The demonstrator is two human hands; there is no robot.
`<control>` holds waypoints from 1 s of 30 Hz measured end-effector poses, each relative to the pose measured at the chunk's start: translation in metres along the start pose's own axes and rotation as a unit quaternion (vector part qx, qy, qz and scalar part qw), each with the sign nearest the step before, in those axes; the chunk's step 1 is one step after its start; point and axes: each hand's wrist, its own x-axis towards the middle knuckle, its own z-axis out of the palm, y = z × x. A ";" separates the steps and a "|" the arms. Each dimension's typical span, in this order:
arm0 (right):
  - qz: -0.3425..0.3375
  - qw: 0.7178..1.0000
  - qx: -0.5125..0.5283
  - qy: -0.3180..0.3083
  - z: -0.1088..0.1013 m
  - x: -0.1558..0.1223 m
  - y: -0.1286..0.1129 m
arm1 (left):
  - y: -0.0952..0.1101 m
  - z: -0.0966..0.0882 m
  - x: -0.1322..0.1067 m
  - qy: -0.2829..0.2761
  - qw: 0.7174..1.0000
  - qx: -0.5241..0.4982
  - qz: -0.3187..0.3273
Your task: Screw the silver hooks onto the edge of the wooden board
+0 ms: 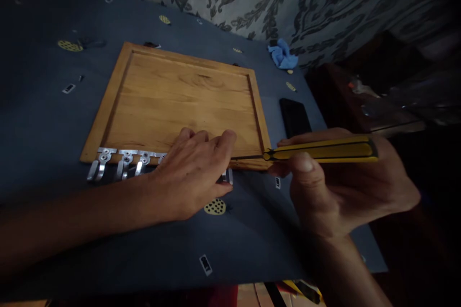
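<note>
A wooden board (180, 96) with a raised rim lies on a dark blue cloth. Three metal hooks (122, 163) are screwed along its near edge. My left hand (194, 172) rests palm down on that edge with fingers curled over another metal hook (226, 176), pressing it against the wood. My right hand (342, 187) grips a yellow and black screwdriver (324, 150) held level. Its thin shaft reaches left to my left fingertips at the board's near edge.
A black phone (294, 117) lies right of the board. A crumpled blue cloth (283, 55) sits at the back near the patterned wall. The table's right edge drops to a dark cluttered area. Small tags and yellow dotted prints mark the tablecloth (46, 120).
</note>
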 end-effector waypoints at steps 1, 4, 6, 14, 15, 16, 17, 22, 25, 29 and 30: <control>-0.002 1.000 -0.002 -0.004 0.000 0.000 0.000 | 0.000 0.000 0.000 0.000 1.000 -0.001 0.001; -0.003 1.000 -0.003 -0.012 0.001 0.001 0.000 | 0.001 -0.001 0.001 0.000 1.000 0.000 0.000; -0.002 1.000 0.001 -0.018 0.001 0.001 -0.001 | 0.001 0.000 0.002 0.000 1.000 0.001 -0.002; 0.027 0.995 -0.019 -0.091 -0.006 0.004 -0.009 | 0.001 0.000 0.000 0.006 1.000 0.000 -0.006; 0.039 0.994 -0.016 -0.096 -0.007 0.004 -0.010 | 0.001 0.000 0.000 0.006 1.000 0.001 -0.006; 0.048 0.994 -0.012 -0.101 -0.007 0.005 -0.011 | 0.001 -0.001 0.001 0.004 1.000 0.001 -0.007; 0.052 0.993 -0.011 -0.105 -0.008 0.005 -0.011 | 0.001 -0.001 0.001 0.000 1.000 0.002 -0.009; 0.069 0.994 0.001 -0.088 -0.006 0.002 -0.010 | 0.004 -0.004 0.003 -0.018 1.000 0.003 -0.017; 0.083 0.994 0.016 -0.071 -0.002 -0.001 -0.010 | 0.004 -0.004 0.002 -0.025 0.999 0.004 -0.020; 0.056 0.997 0.002 -0.047 0.002 -0.003 -0.008 | 0.003 -0.004 0.002 -0.020 1.000 0.006 -0.016; 0.043 0.998 -0.006 -0.035 0.003 -0.003 -0.007 | 0.002 -0.003 0.002 -0.020 1.000 0.006 -0.015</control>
